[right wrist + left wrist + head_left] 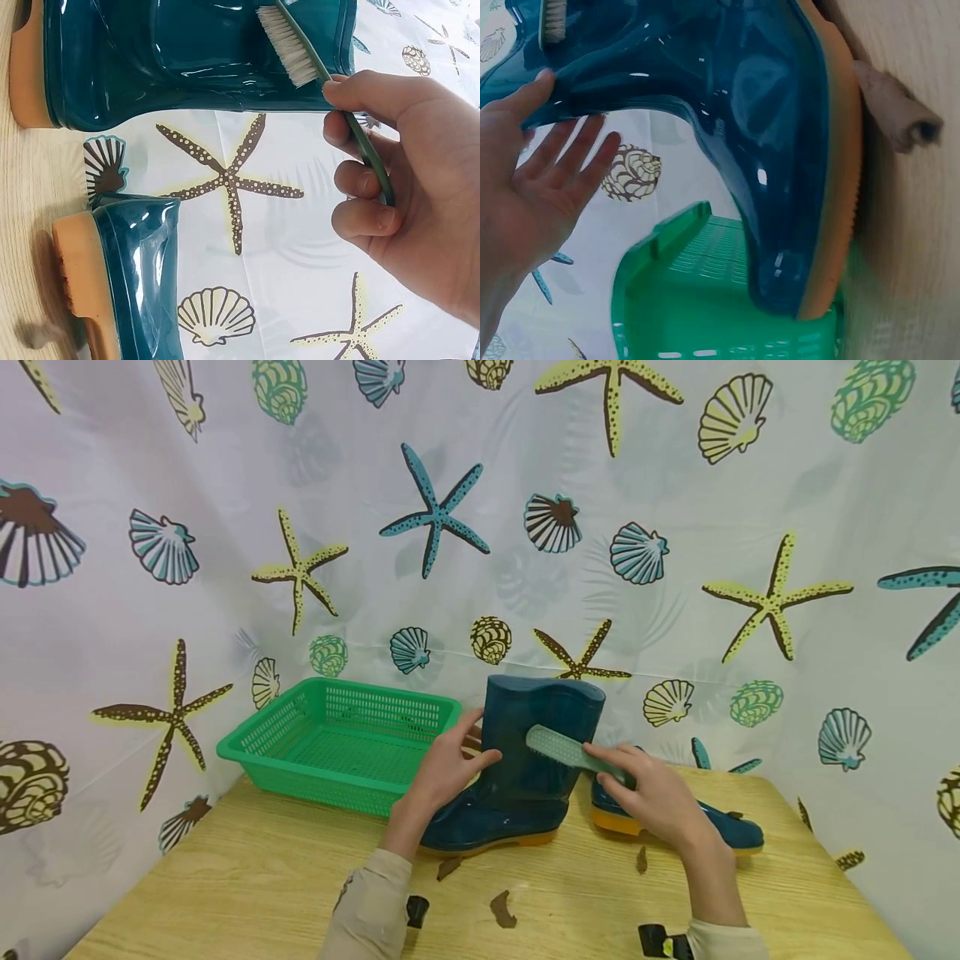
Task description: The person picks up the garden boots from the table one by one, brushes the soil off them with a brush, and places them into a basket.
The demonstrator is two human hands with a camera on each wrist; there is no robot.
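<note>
A dark blue rubber boot [517, 785] with an orange sole stands upright on the table, toe to the left. My left hand [447, 767] steadies its shaft, thumb on the near side and fingers reaching behind the front edge. With my right hand [658, 795] I grip the handle of a pale green scrub brush [558, 748]. Its white bristles [289, 46] face the boot's shaft, at or very near the surface. Behind my right hand a second rubber boot [731, 828] lies on the table, partly hidden.
A green plastic basket [322, 792] stands at the back left, behind the boot's toe. Several brown scraps [502, 910] lie on the wooden table [247, 877]; one curled brown piece [897, 107] is beside the sole. A shell-patterned curtain [525, 593] hangs behind.
</note>
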